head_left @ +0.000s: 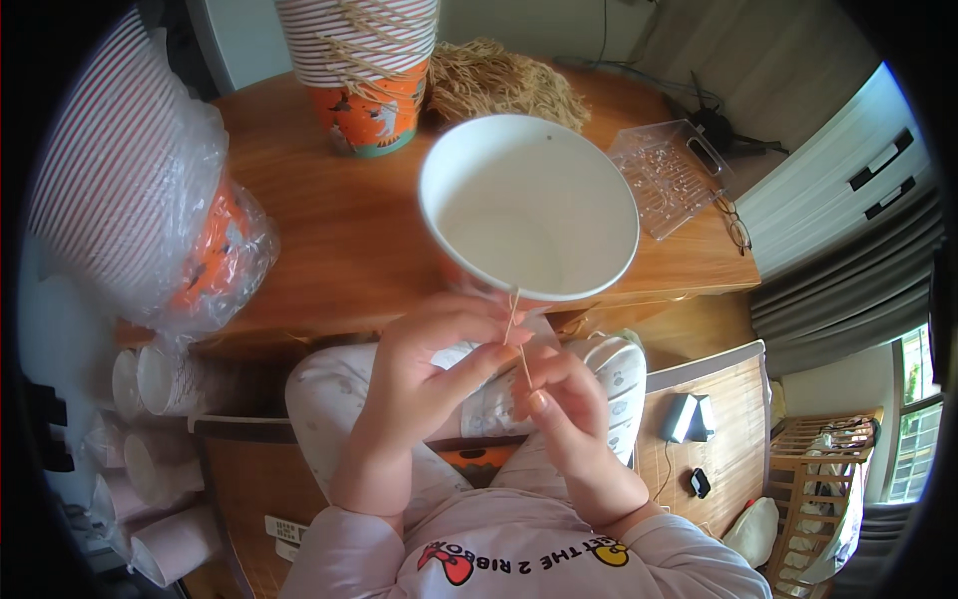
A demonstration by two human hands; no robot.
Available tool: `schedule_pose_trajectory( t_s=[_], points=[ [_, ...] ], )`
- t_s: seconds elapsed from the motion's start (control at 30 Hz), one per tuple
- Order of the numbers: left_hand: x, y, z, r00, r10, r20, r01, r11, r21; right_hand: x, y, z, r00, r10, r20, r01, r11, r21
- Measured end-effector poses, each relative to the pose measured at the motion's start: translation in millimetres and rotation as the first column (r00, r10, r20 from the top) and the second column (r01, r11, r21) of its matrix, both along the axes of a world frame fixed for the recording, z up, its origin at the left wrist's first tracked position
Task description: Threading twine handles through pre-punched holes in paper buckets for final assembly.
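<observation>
A white paper cup (529, 205) is held up close, its open mouth facing me and its near rim just above my fingers. My left hand (424, 369) grips the cup's outer wall from below, thumb and forefinger near the rim. My right hand (564, 409) pinches a thin tan string (516, 334) that runs up to the cup's near rim. More cups (609, 384) lie on my lap beneath both hands.
On the wooden table (329, 230) stand a stack of striped orange cups (364, 65), a bundle of tan string (504, 80), a clear plastic box (667, 175) and eyeglasses (733, 222). A bagged cup stack (130, 190) leans at left. Loose white cups (150, 439) lie below it.
</observation>
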State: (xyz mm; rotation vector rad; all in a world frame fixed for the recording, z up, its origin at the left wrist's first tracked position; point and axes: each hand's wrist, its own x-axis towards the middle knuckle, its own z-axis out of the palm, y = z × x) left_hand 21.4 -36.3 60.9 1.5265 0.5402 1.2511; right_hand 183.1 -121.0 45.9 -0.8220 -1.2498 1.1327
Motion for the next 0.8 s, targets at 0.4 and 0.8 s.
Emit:
schedule_pose_trajectory(
  t_s=[0.4,0.8],
  points=[
    [-3.3,3.9,-12.7,0.931,-0.208,0.299,0.314,0.875,-0.369,-0.9,15.1,18.1,0.56,-0.496,0.664,0.221,0.862,0.457],
    [-1.3,3.4,-7.5,0.931,-0.231,0.282,0.322,0.885,-0.336,-2.4,17.4,24.3,0.578,-0.65,0.493,0.316,0.735,0.6]
  ],
)
